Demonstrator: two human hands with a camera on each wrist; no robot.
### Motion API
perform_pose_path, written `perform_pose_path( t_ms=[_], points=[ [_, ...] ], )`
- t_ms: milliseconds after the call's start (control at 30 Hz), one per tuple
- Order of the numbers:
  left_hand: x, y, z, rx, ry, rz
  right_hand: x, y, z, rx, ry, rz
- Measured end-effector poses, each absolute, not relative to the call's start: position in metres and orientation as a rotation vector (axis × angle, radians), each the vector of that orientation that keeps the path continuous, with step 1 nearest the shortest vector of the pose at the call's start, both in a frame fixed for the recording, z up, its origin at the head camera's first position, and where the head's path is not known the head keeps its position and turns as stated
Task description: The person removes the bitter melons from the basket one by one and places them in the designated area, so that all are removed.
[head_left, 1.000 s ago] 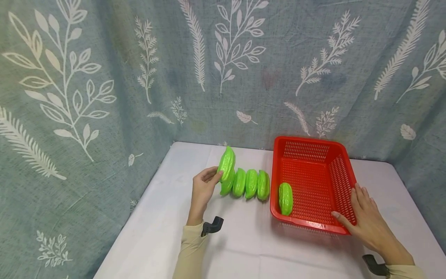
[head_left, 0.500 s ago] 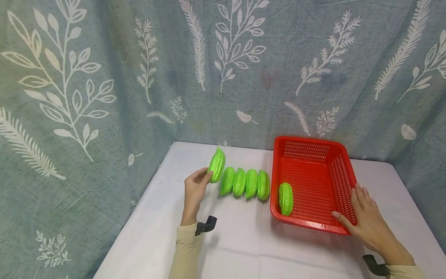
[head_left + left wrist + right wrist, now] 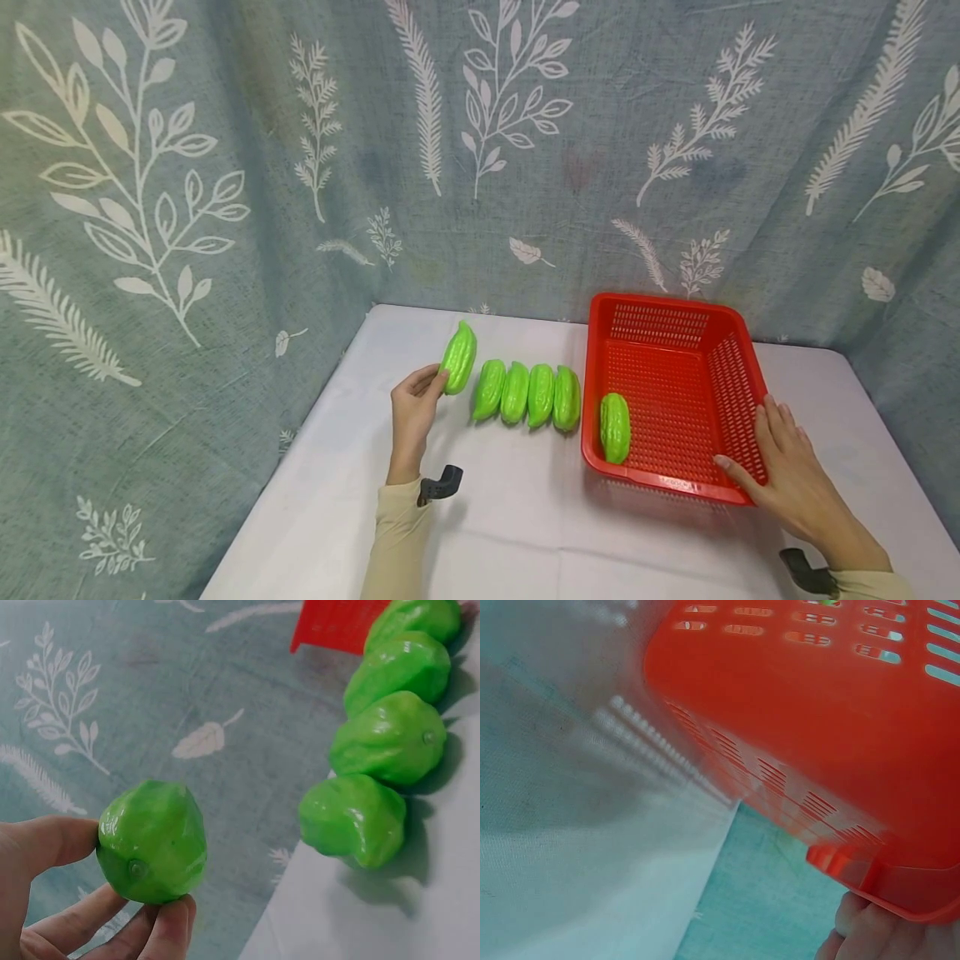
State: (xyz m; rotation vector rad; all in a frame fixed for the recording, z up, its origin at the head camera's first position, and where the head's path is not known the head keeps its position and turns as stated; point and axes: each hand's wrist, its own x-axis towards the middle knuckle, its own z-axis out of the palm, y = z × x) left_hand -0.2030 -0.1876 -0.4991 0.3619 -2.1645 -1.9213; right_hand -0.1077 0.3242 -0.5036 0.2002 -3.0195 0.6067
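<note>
My left hand [image 3: 412, 417] pinches a glossy light-green bitter melon [image 3: 459, 358] between thumb and fingertips, its tip pointing up and away. In the left wrist view the round end of this bitter melon [image 3: 154, 844] faces the camera. Just to its right, several similar bitter melons [image 3: 516, 393] lie side by side in a row on the white table. One more bitter melon [image 3: 616, 427] lies inside the red plastic basket [image 3: 652, 479], along its left wall. My right hand [image 3: 798, 479] rests with fingers extended on the basket's right rim near the front corner.
The white tabletop [image 3: 525, 508] stretches in front of the row and the basket. A grey-green curtain [image 3: 480, 208] with white leaf prints hangs behind and along the sides of the table.
My left hand has moved left with the bitter melon, from overlapping the row's left end to a spot beside it. The right hand and basket stay put.
</note>
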Motion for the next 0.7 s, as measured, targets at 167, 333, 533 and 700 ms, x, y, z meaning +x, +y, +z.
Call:
perform_pose_path(
  t_ms=[167,333,533,700],
  points=[
    [-0.203,-0.188,-0.505,0.405,-2.180,-1.911,-0.108,0.324,-0.505,0.199,-3.019,0.599],
    [-0.206,-0.188,-0.511,0.428,-2.192,-1.898,-0.107,0.324,-0.505,0.209,-3.006,0.591],
    [-0.206,-0.188,-0.515,0.453,-2.196,-1.891,-0.106,0.324,-0.505,0.210,-3.005,0.597],
    [-0.207,-0.188,-0.520,0.472,-2.198,-1.882,-0.107,0.324,-0.504,0.217,-2.998,0.598]
  ],
)
